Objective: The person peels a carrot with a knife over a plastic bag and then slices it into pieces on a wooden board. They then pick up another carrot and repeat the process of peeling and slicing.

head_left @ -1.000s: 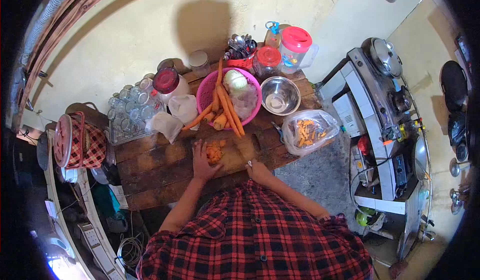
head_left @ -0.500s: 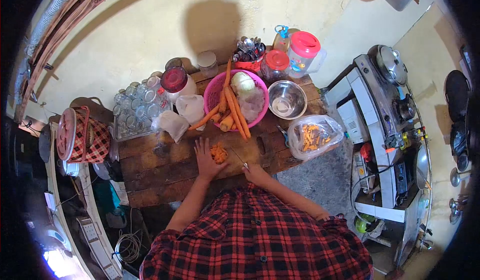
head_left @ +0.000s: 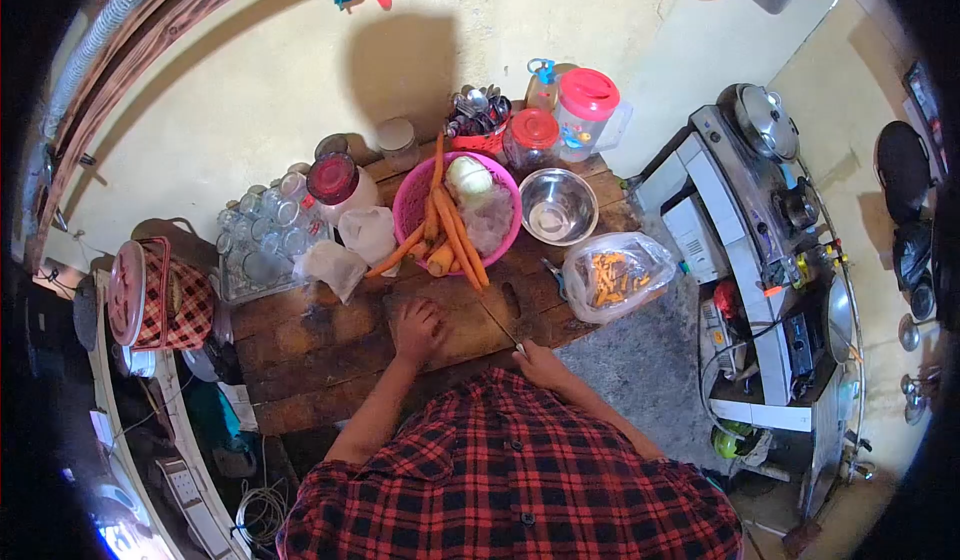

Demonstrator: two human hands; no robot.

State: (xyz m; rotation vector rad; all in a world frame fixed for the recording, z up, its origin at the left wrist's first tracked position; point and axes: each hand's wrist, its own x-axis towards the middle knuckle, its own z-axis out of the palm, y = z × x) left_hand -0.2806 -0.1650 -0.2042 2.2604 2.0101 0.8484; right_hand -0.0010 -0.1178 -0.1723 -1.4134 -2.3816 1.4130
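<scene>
My left hand (head_left: 418, 328) is closed, fingers curled down on the wooden cutting board (head_left: 470, 325). It covers the spot where the chopped carrot lay, and no pieces show around it. In my right hand (head_left: 541, 365) is a knife (head_left: 502, 328), its blade pointing away to the upper left above the board. Behind the board, a pink basket (head_left: 402, 200) holds several long carrots (head_left: 458, 230), a pale round vegetable (head_left: 468, 175) and a clear plastic bag (head_left: 487, 220). Cut carrot sticks (head_left: 612, 278) sit in a plastic-lined container (head_left: 655, 260) to the right.
A steel bowl (head_left: 558, 207) and scissors (head_left: 556, 278) lie right of the basket. White plastic bags (head_left: 335, 268), a tray of glasses (head_left: 265, 225) and a red-lidded jar (head_left: 340, 182) stand left. A stove (head_left: 745, 190) is at the far right.
My left hand has gone from spread beside the chopped carrot to curled over its place, hiding the pile. The knife has moved slightly nearer my body. The view has shifted a little.
</scene>
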